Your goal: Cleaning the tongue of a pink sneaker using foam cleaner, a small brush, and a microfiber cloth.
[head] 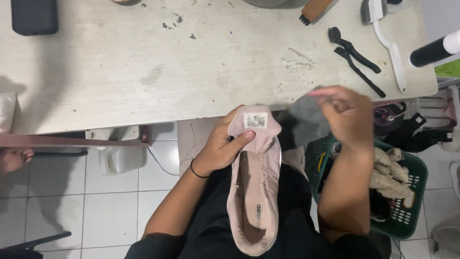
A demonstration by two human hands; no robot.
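- The left hand (221, 148) is holding a pale pink fabric sneaker (255, 192) over the person's lap, just below the near edge of the worn white wooden table (143, 72).
- The sneaker is lying with its opening turned up, so the insole is showing. Its long axis is running almost straight away from the person: one end is close to the body, the other end is touching the table edge.
- The fingers of the left hand are wrapping around the far end of the sneaker from its left side, and the thumb (242, 139) is pressing down on the tongue, just under a small white label.
- The right hand (347, 115) is hovering to the right of the sneaker's far end, a little higher, and it is not touching the sneaker. Its fingers are bunching together and pinching a grey soft cloth (304, 122), which is hanging between this hand and the sneaker.
- So the sneaker is lying to the left of the right fingers, with the cloth facing its far end; the left hand is the nearer one, already on it.
- Right of the sneaker, on the floor, a green plastic basket (414, 192) with beige rags is standing.
- Beyond the sneaker, on the table's right part, two black thin brushes (357, 60) and a white-handled brush (394, 52) are lying.
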